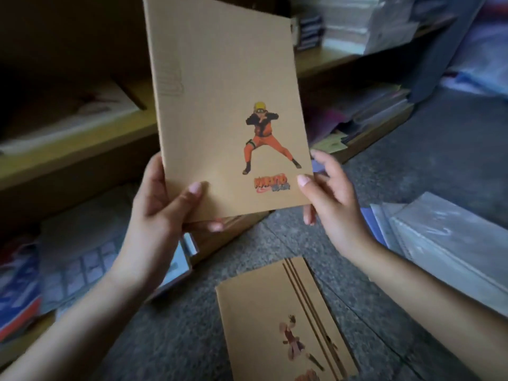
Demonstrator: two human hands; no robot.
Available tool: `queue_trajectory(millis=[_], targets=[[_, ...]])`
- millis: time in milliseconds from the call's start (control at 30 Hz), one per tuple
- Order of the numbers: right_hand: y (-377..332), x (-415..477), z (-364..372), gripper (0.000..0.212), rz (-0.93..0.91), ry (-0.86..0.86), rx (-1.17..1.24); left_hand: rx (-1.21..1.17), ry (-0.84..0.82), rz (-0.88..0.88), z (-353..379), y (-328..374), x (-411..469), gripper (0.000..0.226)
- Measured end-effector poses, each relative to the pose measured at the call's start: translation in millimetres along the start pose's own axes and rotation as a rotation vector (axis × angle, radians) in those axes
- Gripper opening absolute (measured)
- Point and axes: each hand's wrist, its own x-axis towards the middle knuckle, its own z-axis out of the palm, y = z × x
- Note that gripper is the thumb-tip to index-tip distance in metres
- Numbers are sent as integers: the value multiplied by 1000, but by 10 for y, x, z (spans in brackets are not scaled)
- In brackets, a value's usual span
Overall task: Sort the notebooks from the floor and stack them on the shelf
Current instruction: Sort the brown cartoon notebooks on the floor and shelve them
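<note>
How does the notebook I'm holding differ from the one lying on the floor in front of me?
The held notebook is raised and tilted, gripped at its lower corners by the left hand and right hand; the floor notebook lies flat on the grey floor, untouched. The held notebook shows a figure in orange above a logo; the floor notebook shows a reddish-brown figure beside dark lines. Both have brown covers.

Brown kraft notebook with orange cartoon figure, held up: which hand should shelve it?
Left, probably. The left hand grips the brown kraft notebook with thumb across the cover and fingers behind; the right hand only pinches its edge. The wooden shelf lies on the left side.
</note>
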Motion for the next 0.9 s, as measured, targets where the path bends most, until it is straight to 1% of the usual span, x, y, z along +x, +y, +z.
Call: queue_trajectory(millis=[67, 133, 233, 367, 467, 533, 600, 633, 667, 733, 833, 867, 900], targets=[[-116, 193, 173, 25, 14, -70, 90, -1, 100, 52, -161, 137, 94, 39], [-211, 346, 386, 29, 28, -157, 113, 0, 193, 89, -339, 240, 172, 41], [-311, 535, 719, 35, 19, -262, 89, 7, 293, 89, -600, 388, 288, 40], [-477, 817, 1169, 37, 0, -317, 40, 6, 425, 75, -933, 596, 469, 40], [-590, 987, 1448, 37, 23, -305, 17, -59, 468, 46, -1103, 703, 573, 39], [-634, 1066, 1594, 35, 67, -304, 17, -208, 503, -24, -1189, 754, 631, 36], [-652, 1144, 1721, 32, 168, -280, 58, -393, 473, -81, -1252, 797, 666, 21], [-659, 1180, 1772, 31, 241, -256, 106, -445, 441, -78, -1268, 801, 670, 15], [-658, 1222, 1819, 30, 311, -230, 154, -444, 418, -69, -1274, 791, 660, 16], [-648, 1279, 1889, 25, 403, -205, 172, -308, 429, -48, -1265, 738, 630, 13], [-603, 1306, 1950, 27, 440, -177, 165, 16, 555, 34, -1255, 627, 595, 46], [-580, 1309, 1963, 30, 441, -173, 167, 79, 615, 75, -1247, 607, 579, 50], [-563, 1311, 1974, 32, 430, -178, 147, 131, 642, 117, -1237, 584, 568, 46]])
